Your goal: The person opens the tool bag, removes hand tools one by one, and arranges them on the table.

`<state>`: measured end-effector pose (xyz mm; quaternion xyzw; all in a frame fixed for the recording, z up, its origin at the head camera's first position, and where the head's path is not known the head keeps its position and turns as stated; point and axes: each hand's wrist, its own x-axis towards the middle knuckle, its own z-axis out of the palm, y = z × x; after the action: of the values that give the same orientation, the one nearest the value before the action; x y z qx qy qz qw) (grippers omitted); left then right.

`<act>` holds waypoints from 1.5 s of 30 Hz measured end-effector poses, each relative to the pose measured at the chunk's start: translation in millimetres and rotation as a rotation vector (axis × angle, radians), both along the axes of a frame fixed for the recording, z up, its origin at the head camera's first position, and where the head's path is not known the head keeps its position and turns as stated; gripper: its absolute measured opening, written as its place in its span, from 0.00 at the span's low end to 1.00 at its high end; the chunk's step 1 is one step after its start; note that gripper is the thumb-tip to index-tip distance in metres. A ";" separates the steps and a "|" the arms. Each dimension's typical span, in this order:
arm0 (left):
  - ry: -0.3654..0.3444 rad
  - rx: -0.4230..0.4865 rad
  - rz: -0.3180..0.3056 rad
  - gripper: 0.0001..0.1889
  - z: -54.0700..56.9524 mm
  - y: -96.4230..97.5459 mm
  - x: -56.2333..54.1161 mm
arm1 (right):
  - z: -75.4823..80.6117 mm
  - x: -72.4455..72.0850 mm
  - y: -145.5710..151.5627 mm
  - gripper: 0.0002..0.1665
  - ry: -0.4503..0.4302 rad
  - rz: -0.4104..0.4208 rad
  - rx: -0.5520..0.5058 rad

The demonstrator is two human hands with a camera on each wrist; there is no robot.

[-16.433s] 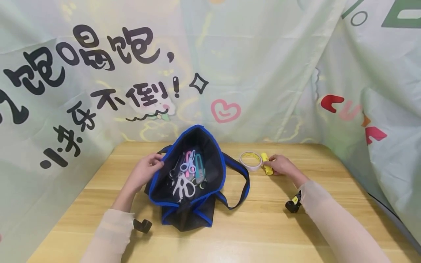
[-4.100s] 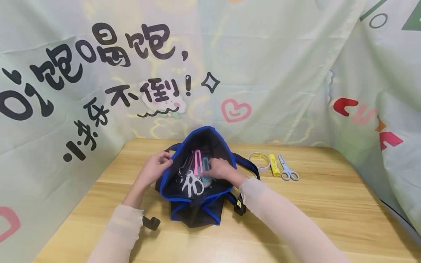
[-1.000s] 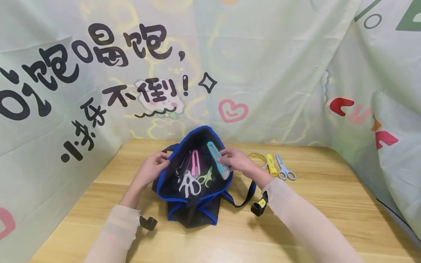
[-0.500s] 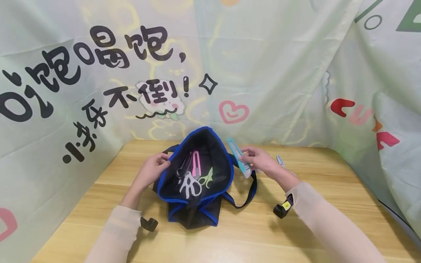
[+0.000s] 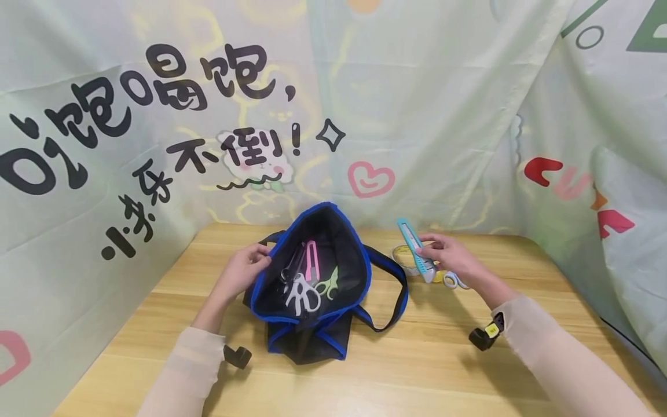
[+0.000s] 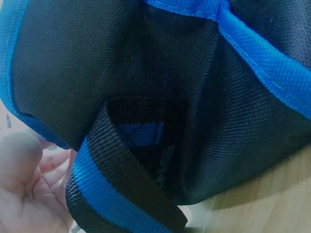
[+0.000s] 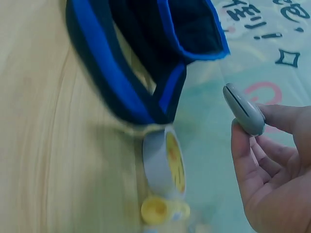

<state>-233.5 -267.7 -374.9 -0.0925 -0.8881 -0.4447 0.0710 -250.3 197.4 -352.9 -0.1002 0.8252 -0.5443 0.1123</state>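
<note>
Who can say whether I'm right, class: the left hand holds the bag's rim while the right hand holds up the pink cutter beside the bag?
Not quite: the right hand holds up the teal cutter, as the head view shows; the pink cutter lies inside the bag. The left hand does hold the bag's rim.

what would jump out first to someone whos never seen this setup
Probably the bold black lettering on the pale backdrop, upper left in the head view. Next, the open, blue-edged black bag on the table, with white scissors inside and the left hand at its rim. Then the turquoise cutter, held up in the right hand, right of the bag.
</note>
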 end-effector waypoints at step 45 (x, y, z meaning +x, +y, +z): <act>0.009 -0.013 0.005 0.10 0.2 1.2 1.2 | -66.9 -7.7 136.2 0.38 -0.134 -0.221 0.102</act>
<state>-232.3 -266.5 -374.7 -0.0929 -0.8909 -0.4382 0.0752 -258.1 333.6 -419.8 0.0338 0.8487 -0.5160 0.1113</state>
